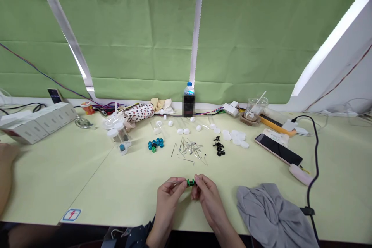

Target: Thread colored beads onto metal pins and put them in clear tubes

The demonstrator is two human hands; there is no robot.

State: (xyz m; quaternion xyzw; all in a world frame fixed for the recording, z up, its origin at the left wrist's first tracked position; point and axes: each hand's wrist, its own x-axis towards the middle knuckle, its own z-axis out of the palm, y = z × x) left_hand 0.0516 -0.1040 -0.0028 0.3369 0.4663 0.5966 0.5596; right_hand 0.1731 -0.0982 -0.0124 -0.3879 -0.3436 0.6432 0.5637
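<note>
Over the front of the table, my left hand [170, 197] and my right hand [207, 197] come together at a small green spool-shaped part [190, 183]. Fingertips pinch it from both sides, so its ends are partly hidden. Along the top of my left fingers runs a thin rod [173, 181]; whether it joins the green part I cannot tell. Just beyond lies a loose pile of metal pins [190, 148]. To its left is a cluster of blue beads [157, 142] with a green bead [154, 149]; to its right are black flanged pieces [219, 147].
White round caps [236, 136] and clear tubes lie farther back. Clear jars [114, 135] stand at left, a water bottle [188, 100] at the back. A phone [278, 149], black cable [316, 155] and grey cloth [274, 213] are at right. Another person's arm [6, 170] rests at far left.
</note>
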